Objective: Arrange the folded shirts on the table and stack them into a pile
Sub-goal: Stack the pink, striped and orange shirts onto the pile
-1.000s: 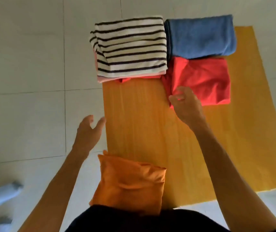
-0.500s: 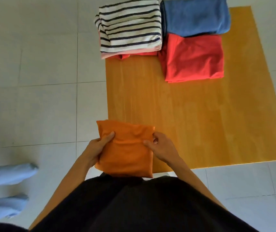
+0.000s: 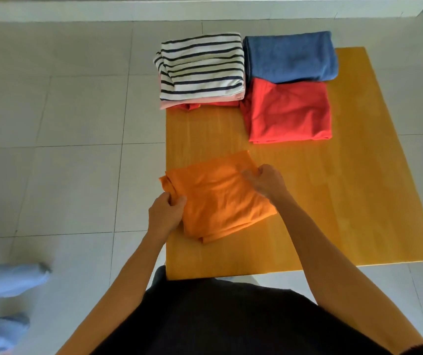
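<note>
Pale tiled floor (image 3: 77, 119), white wall base (image 3: 205, 8)

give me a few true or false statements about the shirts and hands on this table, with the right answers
1. Both hands grip the orange shirt. True: the left hand pinches its left edge and the right hand its right edge.
2. The striped shirt lies alone on the table. False: it tops a pile, with pink and red layers showing beneath it.
3. The blue shirt sits at the far side, beyond the red shirt. True.
4. The orange shirt is already stacked on the red shirt. False: it is apart from it, at the table's near left.
5. The right hand touches the red shirt. False: it holds the orange one.
</note>
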A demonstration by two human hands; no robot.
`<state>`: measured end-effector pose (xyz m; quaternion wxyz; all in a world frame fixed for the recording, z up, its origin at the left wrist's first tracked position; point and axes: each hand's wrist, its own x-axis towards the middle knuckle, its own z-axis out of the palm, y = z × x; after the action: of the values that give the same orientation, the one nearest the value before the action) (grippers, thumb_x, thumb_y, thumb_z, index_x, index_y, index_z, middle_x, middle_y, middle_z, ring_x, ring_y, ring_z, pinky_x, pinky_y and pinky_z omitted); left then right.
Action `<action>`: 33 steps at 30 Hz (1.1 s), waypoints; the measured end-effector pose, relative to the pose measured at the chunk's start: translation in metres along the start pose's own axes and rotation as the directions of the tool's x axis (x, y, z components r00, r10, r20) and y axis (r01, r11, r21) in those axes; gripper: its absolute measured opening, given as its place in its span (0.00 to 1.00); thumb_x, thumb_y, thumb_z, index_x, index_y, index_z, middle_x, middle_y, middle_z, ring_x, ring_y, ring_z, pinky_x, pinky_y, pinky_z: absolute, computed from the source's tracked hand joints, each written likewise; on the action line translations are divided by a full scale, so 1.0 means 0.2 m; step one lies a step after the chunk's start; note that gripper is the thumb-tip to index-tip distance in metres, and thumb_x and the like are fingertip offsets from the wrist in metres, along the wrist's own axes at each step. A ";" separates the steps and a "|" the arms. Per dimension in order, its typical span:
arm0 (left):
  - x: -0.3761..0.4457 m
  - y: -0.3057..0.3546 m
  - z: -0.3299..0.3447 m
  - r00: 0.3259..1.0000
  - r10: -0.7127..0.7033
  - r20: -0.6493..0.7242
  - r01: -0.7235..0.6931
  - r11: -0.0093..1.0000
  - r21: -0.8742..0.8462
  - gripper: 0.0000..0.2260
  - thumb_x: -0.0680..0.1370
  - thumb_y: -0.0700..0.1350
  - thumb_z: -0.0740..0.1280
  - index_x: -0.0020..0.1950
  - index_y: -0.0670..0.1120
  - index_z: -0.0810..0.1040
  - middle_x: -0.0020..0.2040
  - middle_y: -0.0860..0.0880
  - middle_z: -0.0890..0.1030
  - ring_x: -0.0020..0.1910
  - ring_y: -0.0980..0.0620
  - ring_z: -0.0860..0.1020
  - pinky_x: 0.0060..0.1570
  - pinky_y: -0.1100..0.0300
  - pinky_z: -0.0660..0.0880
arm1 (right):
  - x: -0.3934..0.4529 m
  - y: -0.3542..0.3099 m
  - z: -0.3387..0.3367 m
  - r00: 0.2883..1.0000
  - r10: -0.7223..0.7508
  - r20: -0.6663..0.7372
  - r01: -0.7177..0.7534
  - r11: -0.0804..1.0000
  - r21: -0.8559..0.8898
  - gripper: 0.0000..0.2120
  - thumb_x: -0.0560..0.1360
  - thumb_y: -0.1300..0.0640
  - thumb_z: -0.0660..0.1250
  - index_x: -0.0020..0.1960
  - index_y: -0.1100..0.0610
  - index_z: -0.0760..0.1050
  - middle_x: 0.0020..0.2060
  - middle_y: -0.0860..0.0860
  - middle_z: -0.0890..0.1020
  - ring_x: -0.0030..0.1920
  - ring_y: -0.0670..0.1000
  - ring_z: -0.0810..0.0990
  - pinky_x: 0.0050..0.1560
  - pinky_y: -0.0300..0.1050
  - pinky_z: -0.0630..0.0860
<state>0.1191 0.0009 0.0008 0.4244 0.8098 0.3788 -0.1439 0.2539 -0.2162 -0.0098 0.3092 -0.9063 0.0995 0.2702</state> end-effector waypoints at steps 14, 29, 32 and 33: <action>0.05 0.09 -0.02 0.918 -0.257 0.303 0.367 0.842 -0.396 0.32 0.75 0.61 0.67 0.74 0.49 0.63 0.70 0.43 0.72 0.65 0.37 0.73 0.60 0.42 0.72 | -0.20 0.11 0.09 0.980 0.003 0.200 -0.097 0.883 0.459 0.24 0.76 0.39 0.69 0.65 0.52 0.76 0.55 0.50 0.84 0.54 0.53 0.83 0.59 0.59 0.80; 0.49 0.62 -0.43 0.992 0.025 0.123 0.043 0.853 -0.521 0.25 0.76 0.58 0.67 0.68 0.48 0.71 0.61 0.47 0.78 0.57 0.42 0.78 0.60 0.43 0.74 | 0.17 -0.51 -0.34 0.974 -0.222 -0.054 0.211 0.785 0.582 0.11 0.77 0.48 0.71 0.56 0.52 0.80 0.47 0.49 0.86 0.46 0.46 0.85 0.42 0.38 0.80; 0.65 0.86 -0.54 0.993 0.100 0.063 -0.048 0.828 -0.559 0.19 0.76 0.57 0.68 0.63 0.49 0.73 0.57 0.50 0.78 0.55 0.45 0.78 0.56 0.45 0.75 | 0.32 -0.73 -0.50 0.956 -0.269 -0.117 0.288 0.779 0.557 0.12 0.77 0.46 0.70 0.56 0.52 0.80 0.48 0.49 0.86 0.48 0.48 0.85 0.45 0.40 0.80; 0.72 0.94 -0.57 0.991 0.122 0.047 -0.076 0.827 -0.557 0.18 0.76 0.57 0.67 0.61 0.50 0.73 0.56 0.50 0.78 0.55 0.45 0.78 0.56 0.45 0.75 | 0.39 -0.80 -0.55 0.951 -0.280 -0.134 0.306 0.776 0.552 0.12 0.78 0.47 0.70 0.57 0.53 0.79 0.47 0.48 0.85 0.47 0.47 0.84 0.44 0.39 0.79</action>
<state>0.3438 0.0956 0.0986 0.6625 0.6641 0.3444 -0.0383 0.4215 -0.1573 0.1013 0.6000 -0.7835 0.0396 0.1570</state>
